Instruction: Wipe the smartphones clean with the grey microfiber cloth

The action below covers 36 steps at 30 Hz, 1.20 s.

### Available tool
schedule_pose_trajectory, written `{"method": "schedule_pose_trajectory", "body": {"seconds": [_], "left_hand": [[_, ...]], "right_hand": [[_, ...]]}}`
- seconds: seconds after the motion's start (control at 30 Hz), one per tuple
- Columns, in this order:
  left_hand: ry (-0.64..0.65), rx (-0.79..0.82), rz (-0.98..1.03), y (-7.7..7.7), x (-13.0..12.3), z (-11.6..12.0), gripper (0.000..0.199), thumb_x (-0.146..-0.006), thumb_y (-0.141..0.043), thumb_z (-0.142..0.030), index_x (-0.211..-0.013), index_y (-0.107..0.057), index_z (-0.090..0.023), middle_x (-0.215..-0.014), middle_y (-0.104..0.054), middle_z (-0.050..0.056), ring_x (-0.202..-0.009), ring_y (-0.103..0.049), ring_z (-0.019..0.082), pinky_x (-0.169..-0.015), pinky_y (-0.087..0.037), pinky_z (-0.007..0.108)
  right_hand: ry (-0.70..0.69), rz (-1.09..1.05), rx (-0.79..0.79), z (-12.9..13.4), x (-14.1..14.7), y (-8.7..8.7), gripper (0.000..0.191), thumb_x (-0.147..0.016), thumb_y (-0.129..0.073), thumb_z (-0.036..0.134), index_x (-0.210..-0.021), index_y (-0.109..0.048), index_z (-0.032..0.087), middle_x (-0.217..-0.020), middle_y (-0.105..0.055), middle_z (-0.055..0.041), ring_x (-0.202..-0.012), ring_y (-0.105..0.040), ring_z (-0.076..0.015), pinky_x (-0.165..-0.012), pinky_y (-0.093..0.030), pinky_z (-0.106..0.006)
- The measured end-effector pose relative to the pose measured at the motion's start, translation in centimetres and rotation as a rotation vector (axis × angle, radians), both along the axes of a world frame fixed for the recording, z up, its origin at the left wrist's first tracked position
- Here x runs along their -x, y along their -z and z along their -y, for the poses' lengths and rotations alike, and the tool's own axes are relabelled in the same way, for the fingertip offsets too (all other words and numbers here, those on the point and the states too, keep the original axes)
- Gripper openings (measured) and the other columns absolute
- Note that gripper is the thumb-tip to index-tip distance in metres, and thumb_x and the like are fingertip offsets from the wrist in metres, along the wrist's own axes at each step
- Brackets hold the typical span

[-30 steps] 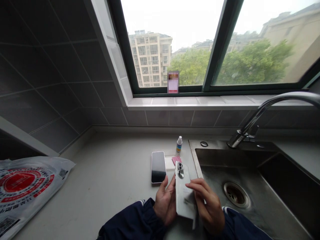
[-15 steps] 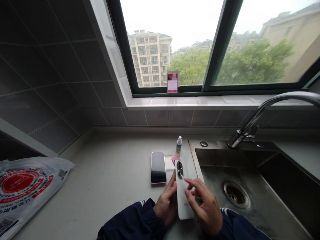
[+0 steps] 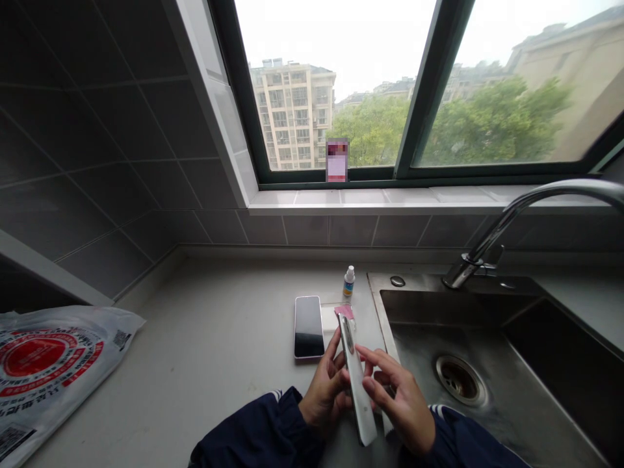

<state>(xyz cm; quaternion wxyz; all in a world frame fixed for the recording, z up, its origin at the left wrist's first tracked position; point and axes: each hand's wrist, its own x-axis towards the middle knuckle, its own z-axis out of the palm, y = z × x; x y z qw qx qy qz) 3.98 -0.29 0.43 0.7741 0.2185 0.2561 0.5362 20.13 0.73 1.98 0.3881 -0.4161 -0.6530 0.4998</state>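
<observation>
A white smartphone (image 3: 359, 390) is tilted over the counter, its back with the camera bump (image 3: 347, 333) turned to the right. My left hand (image 3: 327, 383) grips it along the left edge, thumb in front. My right hand (image 3: 402, 396) hovers close at the right of the phone's back, fingers bent and apart; the index fingertip is near the camera bump, and whether it touches is unclear. Beyond the phone's top lie a pink cloth (image 3: 344, 311) and a flat clear piece (image 3: 329, 318). A second smartphone (image 3: 309, 327), dark screen up, lies to the left.
A small white-capped bottle (image 3: 348, 283) stands behind the cloth. At the right is a steel sink (image 3: 419, 364) with a drain (image 3: 461, 379) and a chrome faucet (image 3: 468, 263). A printed plastic bag (image 3: 92, 351) lies at the left. A window (image 3: 336, 84) is above the counter (image 3: 209, 364).
The white smartphone has turned more edge-on, its lower end shifting slightly down. My right hand has moved along with it, staying beside its back.
</observation>
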Motion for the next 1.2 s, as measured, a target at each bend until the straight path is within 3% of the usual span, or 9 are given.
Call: {"method": "schedule_pose_trajectory", "body": {"seconds": [0.07,0.13,0.23,0.37,0.47,0.63,0.9,1.07,1.2], "left_hand": [[0.010,0.003,-0.057,-0.1,0.1,0.0,0.101,-0.062,-0.084,-0.044,-0.147,-0.031,-0.037,-0.134,-0.053,0.013,-0.089,-0.066,0.023,-0.069,-0.057,0.035],[0.032,0.016,-0.131,-0.2,0.1,-0.1,0.095,-0.067,-0.081,-0.041,-0.147,-0.029,-0.037,-0.131,-0.054,0.013,-0.084,-0.066,0.022,-0.061,-0.057,0.033],[-0.011,0.015,-0.199,-0.3,0.1,-0.3,0.093,-0.070,-0.081,-0.030,-0.148,-0.030,-0.033,-0.133,-0.055,0.013,-0.109,-0.062,0.029,-0.073,-0.057,0.034],[-0.081,-0.007,-0.149,-0.7,-0.1,-0.4,0.094,-0.071,-0.080,-0.023,-0.149,-0.029,-0.029,-0.143,-0.050,0.013,-0.132,-0.046,0.031,-0.103,-0.045,0.040],[-0.062,-0.006,-0.118,-0.9,-0.2,-0.2,0.094,-0.075,-0.077,-0.023,-0.151,-0.023,-0.027,-0.143,-0.051,0.014,-0.132,-0.047,0.031,-0.107,-0.041,0.043],[0.025,0.028,-0.107,-1.1,0.0,0.1,0.082,-0.081,-0.070,-0.026,-0.150,-0.026,-0.031,-0.146,-0.047,0.012,-0.126,-0.053,0.031,-0.095,-0.051,0.040],[0.162,-0.051,-0.150,-0.9,0.1,0.1,0.069,-0.081,-0.069,-0.029,-0.142,-0.038,-0.033,-0.147,-0.044,0.012,-0.115,-0.059,0.032,-0.072,-0.059,0.034],[0.210,-0.109,-0.244,0.0,-0.3,0.3,0.062,-0.079,-0.072,-0.033,-0.135,-0.046,-0.028,-0.141,-0.048,0.014,-0.089,-0.071,0.024,-0.069,-0.059,0.031],[0.247,-0.139,-0.269,0.6,-0.6,0.3,0.059,-0.079,-0.072,-0.037,-0.131,-0.048,-0.021,-0.119,-0.063,0.016,-0.069,-0.072,0.019,-0.058,-0.055,0.024]], "right_hand": [[-0.006,-0.095,0.137,-0.2,0.0,0.1,0.055,-0.086,-0.060,0.056,-0.129,-0.062,0.021,-0.101,-0.062,-0.0087,-0.071,-0.064,-0.0184,-0.060,-0.053,-0.028],[-0.003,-0.177,0.217,-0.5,0.0,0.1,0.058,-0.083,-0.063,0.060,-0.124,-0.067,0.019,-0.110,-0.066,-0.0118,-0.088,-0.067,-0.0253,-0.077,-0.055,-0.035],[-0.045,-0.279,0.276,-0.9,0.0,-0.4,0.058,-0.082,-0.064,0.062,-0.120,-0.070,0.018,-0.112,-0.070,-0.0128,-0.107,-0.064,-0.0320,-0.098,-0.047,-0.043],[-0.074,-0.306,0.347,-1.4,-0.1,-1.1,0.048,-0.086,-0.064,0.054,-0.117,-0.071,0.018,-0.107,-0.073,-0.0107,-0.102,-0.067,-0.0306,-0.093,-0.050,-0.041],[0.000,-0.322,0.384,-1.5,-0.2,-1.1,0.046,-0.082,-0.070,0.052,-0.114,-0.072,0.018,-0.103,-0.074,-0.0092,-0.099,-0.068,-0.0289,-0.089,-0.052,-0.037],[0.156,-0.340,0.439,-1.8,-0.4,0.0,0.050,-0.071,-0.077,0.056,-0.101,-0.074,0.016,-0.087,-0.075,-0.0080,-0.080,-0.071,-0.0267,-0.074,-0.056,-0.034],[0.260,-0.366,0.409,-2.7,-0.5,0.3,0.052,-0.064,-0.082,0.056,-0.095,-0.070,0.017,-0.090,-0.075,-0.0071,-0.084,-0.070,-0.0259,-0.078,-0.055,-0.033],[0.293,-0.383,0.429,-3.0,-0.9,-0.1,0.050,-0.064,-0.082,0.054,-0.095,-0.069,0.017,-0.087,-0.075,-0.0060,-0.076,-0.069,-0.0229,-0.070,-0.054,-0.030],[0.281,-0.403,0.448,-3.0,-1.1,0.0,0.048,-0.067,-0.081,0.054,-0.095,-0.068,0.017,-0.085,-0.074,-0.0061,-0.073,-0.069,-0.0225,-0.066,-0.055,-0.030]]}}
